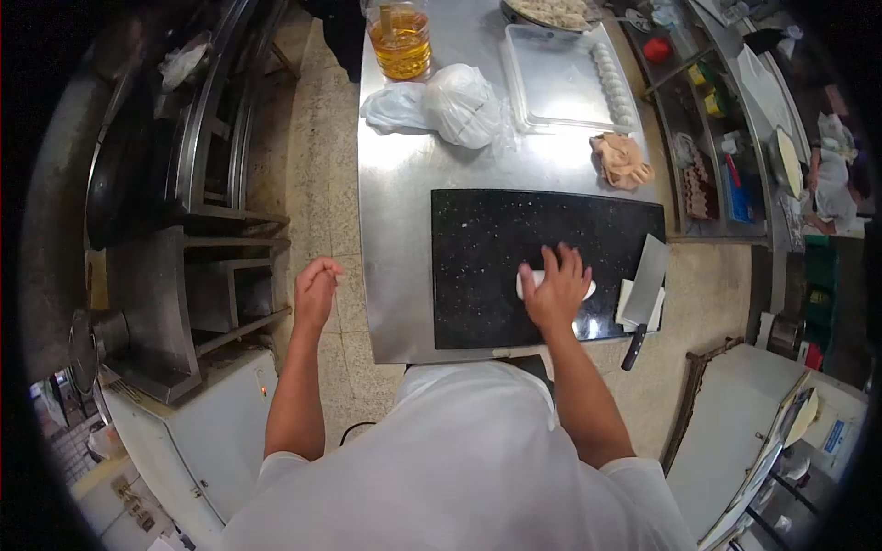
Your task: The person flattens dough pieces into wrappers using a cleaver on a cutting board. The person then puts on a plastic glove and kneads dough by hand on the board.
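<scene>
My right hand (pixel 559 292) lies over a white piece of dough (pixel 590 289) on the black speckled board (pixel 487 275). Its fingers are spread and point away from me, and the palm covers most of the dough, which shows at both sides. My left hand (pixel 317 289) hangs in the air left of the table edge, fingers curled in, with nothing visible in it. A cleaver (pixel 650 280) with a black handle rests on a folded white cloth (pixel 636 305) at the board's right edge.
Beyond the board on the steel table (pixel 395 220) are a crumpled tan cloth (pixel 622 161), a clear tray (pixel 556 83) with a row of white dough balls (pixel 614 83), white plastic bags (pixel 462 106) and a jug of yellow liquid (pixel 400 44). Shelving (pixel 703 138) stands to the right.
</scene>
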Demonstrator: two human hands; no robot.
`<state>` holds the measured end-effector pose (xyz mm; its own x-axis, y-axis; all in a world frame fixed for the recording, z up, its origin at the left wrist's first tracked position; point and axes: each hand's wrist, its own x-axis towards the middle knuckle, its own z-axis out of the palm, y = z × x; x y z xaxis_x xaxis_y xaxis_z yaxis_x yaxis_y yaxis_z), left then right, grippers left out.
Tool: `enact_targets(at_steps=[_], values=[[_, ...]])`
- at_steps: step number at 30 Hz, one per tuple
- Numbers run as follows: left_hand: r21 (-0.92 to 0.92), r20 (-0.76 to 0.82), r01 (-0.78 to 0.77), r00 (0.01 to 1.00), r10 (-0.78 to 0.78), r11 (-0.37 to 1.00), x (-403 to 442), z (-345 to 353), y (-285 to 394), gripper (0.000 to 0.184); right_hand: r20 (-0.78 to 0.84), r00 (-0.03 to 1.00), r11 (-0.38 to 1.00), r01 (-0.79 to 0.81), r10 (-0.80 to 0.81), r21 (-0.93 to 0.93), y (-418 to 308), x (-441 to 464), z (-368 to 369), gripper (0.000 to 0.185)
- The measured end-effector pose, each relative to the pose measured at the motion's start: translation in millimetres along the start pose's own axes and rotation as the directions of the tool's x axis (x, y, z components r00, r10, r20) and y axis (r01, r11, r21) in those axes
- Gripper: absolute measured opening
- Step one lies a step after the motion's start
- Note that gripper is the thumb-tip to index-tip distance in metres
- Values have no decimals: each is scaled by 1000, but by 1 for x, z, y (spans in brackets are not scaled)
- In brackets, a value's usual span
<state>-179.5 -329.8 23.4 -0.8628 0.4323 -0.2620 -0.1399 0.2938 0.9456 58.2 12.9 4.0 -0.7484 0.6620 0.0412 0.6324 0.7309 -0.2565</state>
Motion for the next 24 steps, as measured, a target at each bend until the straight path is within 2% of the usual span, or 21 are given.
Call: enact_targets(at_steps=[2, 4, 5, 6, 7, 8, 9, 10, 11, 12, 14, 15, 16, 17, 18, 19, 21, 22, 24], values=[[-54, 0, -27, 1000, 27, 998, 14, 21, 4, 22, -55, 998, 1000, -21, 21, 7, -4, 41, 4, 55], [61, 160, 23, 987, -33, 998, 26, 66, 46, 23, -151, 988, 998, 27, -17, 65, 8, 105, 11, 52], [199, 271, -297, 933, 238, 934, 34, 94, 54, 26, -166, 985, 992, 55, -35, 114, 9, 120, 13, 51], [-34, 311, -427, 855, 415, 904, 37, 130, 51, 27, -165, 986, 990, 60, -38, 130, 1, 115, 15, 51], [155, 476, -323, 852, 216, 934, 28, 153, 89, 27, -144, 985, 992, 105, -93, 75, -7, 106, 16, 50], [228, 528, -403, 816, 235, 887, 24, 185, 92, 20, -114, 983, 989, 146, -144, 9, -9, 92, 16, 50], [118, 575, -575, 705, 416, 810, 15, 215, 86, 13, -129, 981, 989, 144, -146, -22, -8, 67, 18, 50], [52, 588, -640, 640, 494, 767, -1, 242, 79, 17, -65, 991, 990, 114, -119, -84, -2, 38, 24, 51], [-19, 596, -700, 565, 570, 714, -22, 264, 71, 24, -70, 970, 964, 218, -231, -154, 17, 1, 46, 56], [-22, 659, -770, 469, 589, 638, -41, 280, 58, 31, 88, 981, 972, 185, -174, -145, 5, -29, 27, 61], [-174, 733, -817, 265, 627, 549, -71, 328, -5, 50, -26, 971, 941, 224, -238, -253, 21, -85, 57, 69], [-177, 732, -816, 264, 627, 550, -70, 332, -1, 50, -108, 947, 926, 266, -303, -270, 29, -94, 66, 72], [110, 761, -854, 402, 509, 509, -70, 333, 11, 48, -108, 948, 927, 262, -299, -269, 24, -83, 57, 72], [381, 741, -829, 539, 401, 409, -69, 335, 23, 49, 43, 968, 946, 252, -249, -204, 21, -66, 49, 67], [621, 667, -738, 675, 315, 266, -66, 337, 34, 50, 193, 959, 961, 237, -208, -140, 18, -44, 41, 62], [625, 664, -735, 678, 316, 264, -48, 338, 40, 50, 192, 958, 961, 242, -213, -137, 20, -23, 42, 62], [290, 786, -858, 466, 405, 424, 14, 340, 50, 34, -21, 938, 918, 335, -347, -213, 23, 18, 49, 77], [361, 777, -811, 535, 331, 461, 33, 348, 58, 41, -23, 931, 914, 353, -365, -201, 22, 41, 48, 77], [453, 742, -742, 621, 252, 494, 62, 357, 72, 49, 47, 959, 960, 279, -278, -17, 21, 85, 36, 77]])
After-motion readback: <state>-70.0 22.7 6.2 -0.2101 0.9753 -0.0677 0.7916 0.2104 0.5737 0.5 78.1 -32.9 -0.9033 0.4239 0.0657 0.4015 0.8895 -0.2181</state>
